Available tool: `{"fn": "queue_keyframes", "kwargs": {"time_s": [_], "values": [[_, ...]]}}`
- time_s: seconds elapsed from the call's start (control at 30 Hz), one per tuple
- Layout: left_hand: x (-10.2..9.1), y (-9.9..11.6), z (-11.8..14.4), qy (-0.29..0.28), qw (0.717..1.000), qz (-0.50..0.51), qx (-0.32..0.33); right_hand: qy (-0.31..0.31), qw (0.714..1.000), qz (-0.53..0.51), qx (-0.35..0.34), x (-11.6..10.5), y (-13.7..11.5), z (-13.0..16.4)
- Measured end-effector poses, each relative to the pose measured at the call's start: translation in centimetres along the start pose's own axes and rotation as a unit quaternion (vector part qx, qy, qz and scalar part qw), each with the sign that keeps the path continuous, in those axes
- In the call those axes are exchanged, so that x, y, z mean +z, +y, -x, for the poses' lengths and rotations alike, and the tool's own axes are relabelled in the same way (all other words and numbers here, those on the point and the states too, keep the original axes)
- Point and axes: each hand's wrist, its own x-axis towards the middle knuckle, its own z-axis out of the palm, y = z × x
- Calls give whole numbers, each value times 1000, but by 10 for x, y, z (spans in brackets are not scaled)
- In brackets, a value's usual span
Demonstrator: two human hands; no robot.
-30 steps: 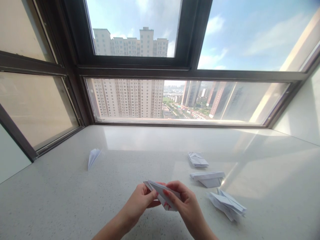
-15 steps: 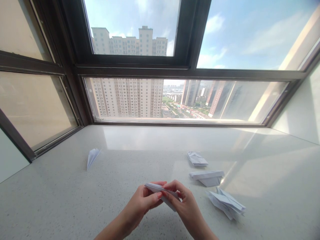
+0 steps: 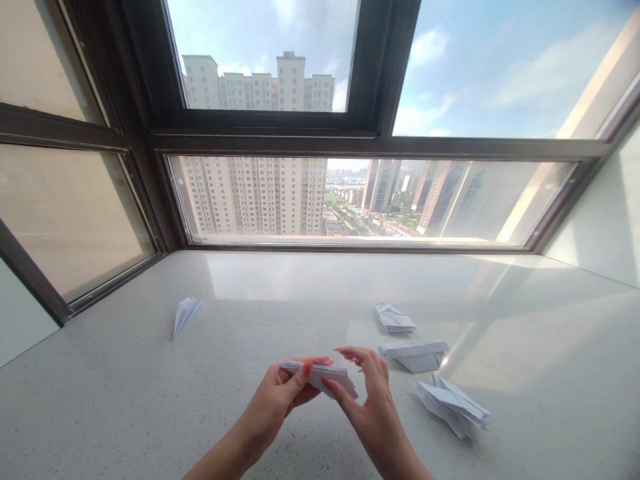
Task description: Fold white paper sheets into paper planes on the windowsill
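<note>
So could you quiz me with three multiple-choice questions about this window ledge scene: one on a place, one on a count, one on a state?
1. Where does the lone white paper plane lie?
A. far left of the ledge
B. beside the right wall
C. on the glass

2. How many folded white paper pieces lie right of the hands?
A. one
B. three
C. six

3. How is the folded white paper held?
A. flat on the pale speckled stone ledge
B. pinched by the left hand, right hand touching
C. crumpled

Answers: A, it sits alone at left; B, three lie there; B, it is held above the ledge.
</note>
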Motion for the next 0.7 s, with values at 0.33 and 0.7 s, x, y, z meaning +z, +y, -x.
{"fn": "queue_keyframes", "kwargs": {"time_s": [0.33, 0.7], "values": [[-17, 7, -6, -22, 987, -162, -5, -142, 959, -186, 161, 5, 4, -4], [-140, 73, 0, 429, 656, -620, -33, -125, 950, -213, 189, 4, 3, -3]]}}
